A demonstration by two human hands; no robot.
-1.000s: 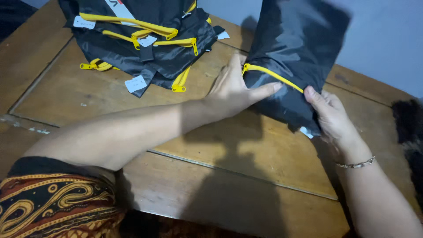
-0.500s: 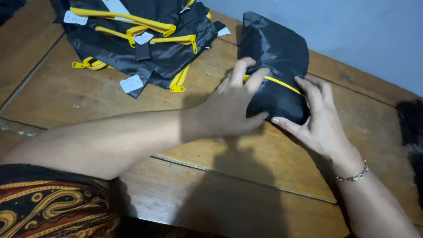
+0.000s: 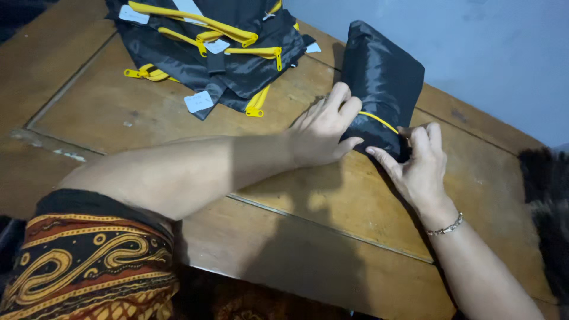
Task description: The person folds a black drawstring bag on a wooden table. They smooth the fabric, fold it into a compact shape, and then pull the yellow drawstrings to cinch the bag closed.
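Observation:
A folded black fabric bag (image 3: 384, 80) with a yellow zip lies on the wooden table (image 3: 332, 201) near the far edge. My left hand (image 3: 323, 127) grips its near left corner, fingers curled over the fabric. At the near right corner my right hand (image 3: 418, 163) pinches the bag close to the yellow zip; a thin bracelet sits on that wrist. Both hands hold the same end of the bag.
A pile of black bags (image 3: 213, 50) with yellow zips and white tags lies at the far left of the table. A pale blue wall (image 3: 474, 47) runs behind it. A dark furry thing (image 3: 545, 207) sits at the right edge. Patterned cloth (image 3: 83, 266) covers my lap.
The black bag went from held up and spread to folded smaller and flat on the table. Both hands closed in on its near end.

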